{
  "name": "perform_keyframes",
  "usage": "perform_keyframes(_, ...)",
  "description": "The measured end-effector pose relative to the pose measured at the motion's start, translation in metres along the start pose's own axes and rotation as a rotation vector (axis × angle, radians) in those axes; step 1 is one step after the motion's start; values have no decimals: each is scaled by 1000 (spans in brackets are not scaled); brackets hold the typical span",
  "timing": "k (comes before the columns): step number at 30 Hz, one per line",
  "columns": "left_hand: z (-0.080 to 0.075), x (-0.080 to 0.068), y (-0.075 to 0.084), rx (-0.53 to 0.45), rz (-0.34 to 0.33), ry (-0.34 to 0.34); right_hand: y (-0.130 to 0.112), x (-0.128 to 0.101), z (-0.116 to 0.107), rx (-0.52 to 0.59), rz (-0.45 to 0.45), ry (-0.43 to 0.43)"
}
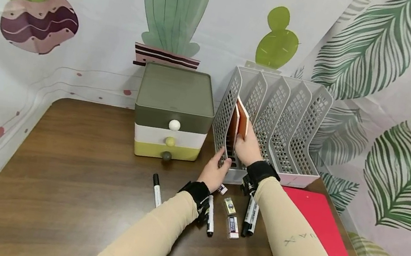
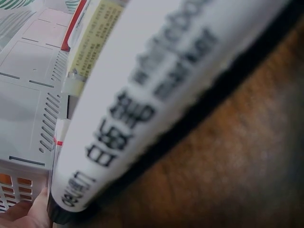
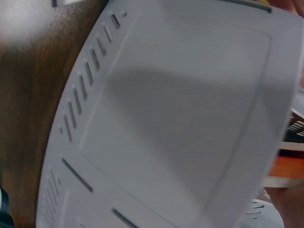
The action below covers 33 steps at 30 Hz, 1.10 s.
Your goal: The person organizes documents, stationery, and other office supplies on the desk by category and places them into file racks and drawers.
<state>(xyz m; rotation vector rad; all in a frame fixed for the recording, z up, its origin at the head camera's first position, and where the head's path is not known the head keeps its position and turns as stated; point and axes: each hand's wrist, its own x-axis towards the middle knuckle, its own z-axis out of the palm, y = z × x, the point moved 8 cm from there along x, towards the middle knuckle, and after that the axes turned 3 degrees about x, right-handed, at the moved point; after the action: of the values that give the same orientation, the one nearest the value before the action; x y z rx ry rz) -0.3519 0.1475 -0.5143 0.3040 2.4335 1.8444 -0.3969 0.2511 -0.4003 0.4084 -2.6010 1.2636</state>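
Note:
My right hand point(image 1: 248, 149) grips a notebook point(image 1: 242, 118) with an orange-brown cover and pale page edges. It stands upright in the leftmost compartment of the grey file rack point(image 1: 299, 177). A second orange-brown notebook point(image 1: 233, 126) stands just left of it, against the perforated side wall. My left hand point(image 1: 214, 174) touches the rack's front left corner, thumb and forefinger apart. In the right wrist view the rack's smooth front fills most of the picture, with an orange cover point(image 3: 287, 167) at the right edge. A whiteboard marker point(image 2: 142, 104) looms close in the left wrist view.
Left of the rack stands a small drawer box point(image 1: 176, 91) with round knobs. In front lie several markers point(image 1: 157, 190), a boxed eraser point(image 1: 232, 227) and a small yellowish packet point(image 1: 229, 206). A red folder point(image 1: 310, 209) lies under my right forearm. A printed cloth hangs behind.

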Motion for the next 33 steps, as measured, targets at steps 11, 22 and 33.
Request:
perform_keyframes(11, 0, -4, 7, -2, 9, -1, 17, -7, 2, -17, 93, -79)
perform_keyframes(22, -3, -4, 8, -11, -24, -25, 11, -18, 11, 132, 149, -279)
perform_keyframes(33, -4, -8, 7, 3, -34, -23, 13, -11, 16, 158, 174, -219)
